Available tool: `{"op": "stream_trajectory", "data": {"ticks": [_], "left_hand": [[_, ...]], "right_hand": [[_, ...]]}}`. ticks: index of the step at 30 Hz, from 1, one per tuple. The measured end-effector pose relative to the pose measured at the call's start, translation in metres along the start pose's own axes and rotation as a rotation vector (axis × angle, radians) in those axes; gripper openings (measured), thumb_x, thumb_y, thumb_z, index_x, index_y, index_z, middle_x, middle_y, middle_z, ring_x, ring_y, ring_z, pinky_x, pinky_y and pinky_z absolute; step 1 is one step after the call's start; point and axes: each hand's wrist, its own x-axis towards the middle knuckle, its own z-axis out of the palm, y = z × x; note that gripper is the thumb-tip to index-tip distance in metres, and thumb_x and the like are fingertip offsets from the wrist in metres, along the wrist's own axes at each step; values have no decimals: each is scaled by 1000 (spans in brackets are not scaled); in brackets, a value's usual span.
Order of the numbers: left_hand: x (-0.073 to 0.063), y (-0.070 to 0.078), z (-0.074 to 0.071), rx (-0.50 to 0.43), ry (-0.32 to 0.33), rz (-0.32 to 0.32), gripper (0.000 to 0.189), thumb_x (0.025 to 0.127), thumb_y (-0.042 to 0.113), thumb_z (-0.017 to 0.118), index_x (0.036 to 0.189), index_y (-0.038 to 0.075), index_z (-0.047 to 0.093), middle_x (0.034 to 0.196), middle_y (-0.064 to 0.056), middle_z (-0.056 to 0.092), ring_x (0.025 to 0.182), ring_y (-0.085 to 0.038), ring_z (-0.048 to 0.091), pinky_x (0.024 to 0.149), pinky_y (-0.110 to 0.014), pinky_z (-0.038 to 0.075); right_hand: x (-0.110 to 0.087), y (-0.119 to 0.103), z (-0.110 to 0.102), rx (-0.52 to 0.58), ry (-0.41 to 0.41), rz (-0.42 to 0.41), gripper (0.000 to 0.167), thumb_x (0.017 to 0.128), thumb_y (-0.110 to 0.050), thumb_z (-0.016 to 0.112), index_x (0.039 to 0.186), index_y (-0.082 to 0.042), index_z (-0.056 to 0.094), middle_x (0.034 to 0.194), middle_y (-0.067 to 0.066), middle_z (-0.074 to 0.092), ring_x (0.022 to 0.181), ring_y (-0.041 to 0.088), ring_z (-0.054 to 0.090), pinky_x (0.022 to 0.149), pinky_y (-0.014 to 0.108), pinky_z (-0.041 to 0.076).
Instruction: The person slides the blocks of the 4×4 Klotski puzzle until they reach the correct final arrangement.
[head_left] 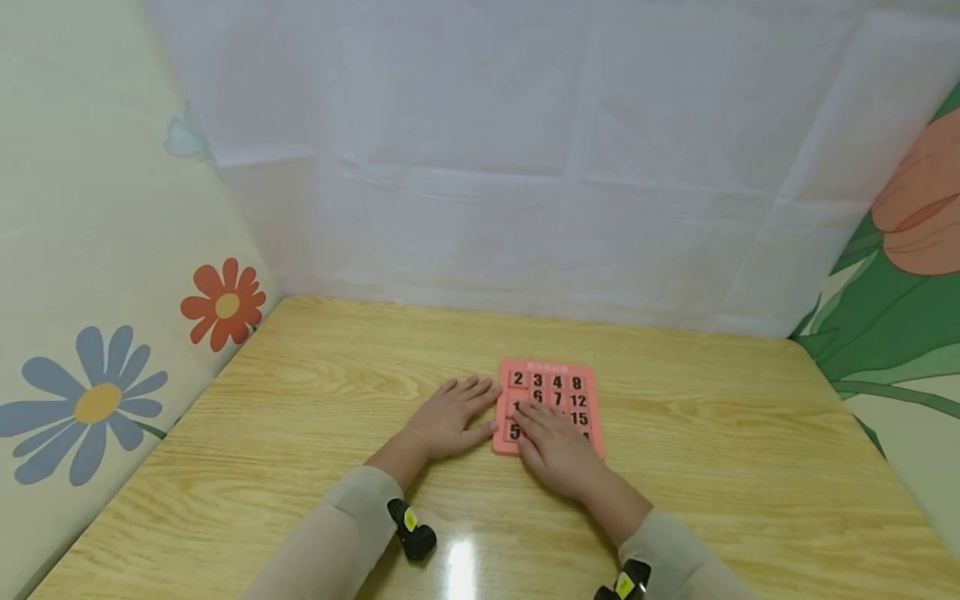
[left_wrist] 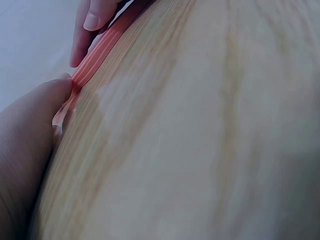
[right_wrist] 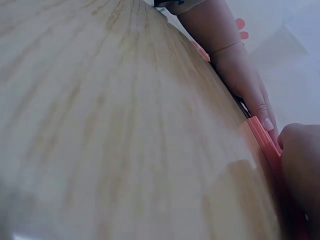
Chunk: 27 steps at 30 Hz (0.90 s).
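A coral-pink rectangular sliding-number board (head_left: pixel 595 400), apparently moulded plastic, lies flat on the yellow wood-grain desk (head_left: pixel 720 467), between and partly beneath two bare hands. The left hand (head_left: pixel 452 419) has a wide, unclosed grip: its fingers are extended and a little spread, with the thumb touching the board's left edge. The right hand (head_left: pixel 557 450) lies across the lower middle of the board, fingers stretched out rather than curled round anything. It covers several of the square black-numbered tiles (head_left: pixel 577 401), so which tile its fingertips meet, or how firmly, is hard to say.

I would judge the board light and stiff, thin enough in the wrist views to skid on the smooth desk if pushed sideways. Bracing is best done at the raised rim, a flat thumb or fingers against a side edge. The tiles look hard and smooth; a fingertip laid on a tile face and drawn straight along its row or column should shift it, while a slanted push may jam it. Nothing here seems fragile.
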Motion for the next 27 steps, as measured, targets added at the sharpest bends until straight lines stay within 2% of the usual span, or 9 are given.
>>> {"op": "stream_trajectory", "data": {"ticks": [27], "left_hand": [[-1,1,-2,6,1,7,65,100,51,41,155,18,32,162,-5,27,152,-28,20,125,-51,14]], "right_hand": [[18,5,-3,-3,-47,57,50,106,-32,37,149,-8,42,157,9,38,149,29,28,124,47,21]]}}
